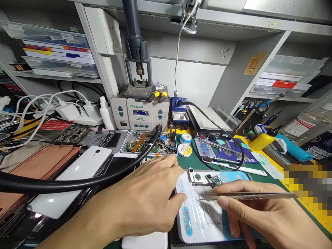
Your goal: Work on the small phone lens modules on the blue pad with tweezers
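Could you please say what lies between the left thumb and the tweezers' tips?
In the head view, the printed white pad shows between the left thumb and tweezers' tips.

We reach our bare left forearm [93, 214] in from the lower left, the left hand [154, 190] turned back upward with knuckles raised, fingers bent down and left thumb [178, 200] stretched toward the other hand. Our right hand [267, 212] comes from the lower right, right thumb [230, 204] and right forefinger [236, 186] closed in a pinch, the lower fingers [234, 224] loosely curled beneath. Our hands are near each other, without touching.
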`<move>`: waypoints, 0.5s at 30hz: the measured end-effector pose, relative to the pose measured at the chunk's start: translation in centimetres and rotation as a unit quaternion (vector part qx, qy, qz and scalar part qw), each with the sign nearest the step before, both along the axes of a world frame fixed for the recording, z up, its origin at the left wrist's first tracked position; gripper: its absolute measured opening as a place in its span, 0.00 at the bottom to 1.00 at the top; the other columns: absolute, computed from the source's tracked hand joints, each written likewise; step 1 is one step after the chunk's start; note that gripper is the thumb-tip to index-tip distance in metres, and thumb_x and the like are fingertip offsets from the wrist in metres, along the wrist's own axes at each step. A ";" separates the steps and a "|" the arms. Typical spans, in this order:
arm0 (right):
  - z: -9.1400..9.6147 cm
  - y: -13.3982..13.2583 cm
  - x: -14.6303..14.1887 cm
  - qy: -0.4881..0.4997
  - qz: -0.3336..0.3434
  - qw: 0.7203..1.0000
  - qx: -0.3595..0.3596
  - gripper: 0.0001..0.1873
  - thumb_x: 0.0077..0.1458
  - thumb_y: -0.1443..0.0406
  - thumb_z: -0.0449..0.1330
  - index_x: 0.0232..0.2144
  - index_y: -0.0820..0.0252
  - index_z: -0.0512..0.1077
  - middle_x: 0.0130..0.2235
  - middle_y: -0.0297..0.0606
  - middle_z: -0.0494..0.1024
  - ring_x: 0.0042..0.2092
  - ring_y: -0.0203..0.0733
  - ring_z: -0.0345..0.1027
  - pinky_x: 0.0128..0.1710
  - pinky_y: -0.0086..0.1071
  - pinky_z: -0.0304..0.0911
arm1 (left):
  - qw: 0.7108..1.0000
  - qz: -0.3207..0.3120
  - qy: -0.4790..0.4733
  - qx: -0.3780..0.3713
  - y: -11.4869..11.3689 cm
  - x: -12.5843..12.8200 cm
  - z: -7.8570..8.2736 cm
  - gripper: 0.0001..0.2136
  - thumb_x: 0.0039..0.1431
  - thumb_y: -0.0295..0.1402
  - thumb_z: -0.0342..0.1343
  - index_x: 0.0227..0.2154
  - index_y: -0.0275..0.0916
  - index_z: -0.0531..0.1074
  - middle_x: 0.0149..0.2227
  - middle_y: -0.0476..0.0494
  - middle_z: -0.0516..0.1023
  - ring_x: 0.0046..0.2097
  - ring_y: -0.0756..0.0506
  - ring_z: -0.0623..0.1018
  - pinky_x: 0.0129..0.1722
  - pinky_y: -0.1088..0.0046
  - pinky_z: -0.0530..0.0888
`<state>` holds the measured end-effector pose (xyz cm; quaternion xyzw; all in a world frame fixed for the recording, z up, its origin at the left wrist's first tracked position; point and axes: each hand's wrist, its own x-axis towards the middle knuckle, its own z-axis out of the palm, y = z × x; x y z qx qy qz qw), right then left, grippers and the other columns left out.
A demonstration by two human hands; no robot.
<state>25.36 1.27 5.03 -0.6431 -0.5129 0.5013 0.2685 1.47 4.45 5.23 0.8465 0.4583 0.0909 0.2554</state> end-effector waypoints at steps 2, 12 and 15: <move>-0.2 0.0 0.0 0.004 0.003 1.000 0.005 0.25 0.45 0.45 0.70 0.35 0.59 0.83 0.16 0.33 0.74 0.17 0.32 0.61 0.15 0.23 0.60 | 1.000 0.001 -0.001 -0.002 0.0 -0.1 0.0 0.08 0.65 0.41 0.50 0.40 0.47 0.70 0.45 0.48 0.70 0.50 0.42 0.72 0.50 0.63 0.70; -1.8 0.2 1.4 -0.050 0.068 0.996 0.020 0.24 0.53 0.43 0.66 0.39 0.56 0.84 0.19 0.36 0.78 0.17 0.34 0.64 0.14 0.22 0.58 | 1.000 0.001 0.006 -0.002 -0.1 0.0 0.0 0.07 0.65 0.41 0.51 0.40 0.47 0.70 0.45 0.49 0.70 0.49 0.42 0.73 0.49 0.62 0.70; -1.4 -0.1 1.0 -0.048 0.045 0.997 0.029 0.24 0.53 0.44 0.67 0.37 0.58 0.83 0.18 0.36 0.77 0.17 0.34 0.64 0.15 0.22 0.58 | 1.000 -0.003 0.004 -0.003 0.0 0.0 0.0 0.07 0.65 0.41 0.50 0.40 0.47 0.70 0.45 0.49 0.70 0.49 0.42 0.73 0.49 0.62 0.70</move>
